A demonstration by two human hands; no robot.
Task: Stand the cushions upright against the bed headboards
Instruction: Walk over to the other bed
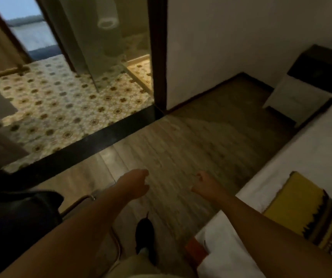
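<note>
Both hands hang out in front over the wooden floor, carrying nothing: the left hand is loosely curled, fingers folded in toward the palm, and the right hand is curled much the same, neither pinching anything. They sit that way, I judge, because the person is walking beside the bed, a dark shoe stepping forward, not yet reaching.

A yellow patterned textile lies flat across the bed near its lower right edge; whether it is a cushion or a runner cannot be told. No headboard is in view, though a bedside cabinet by the bed's far corner suggests that end holds it. Through the doorway lies a patterned tile floor.
</note>
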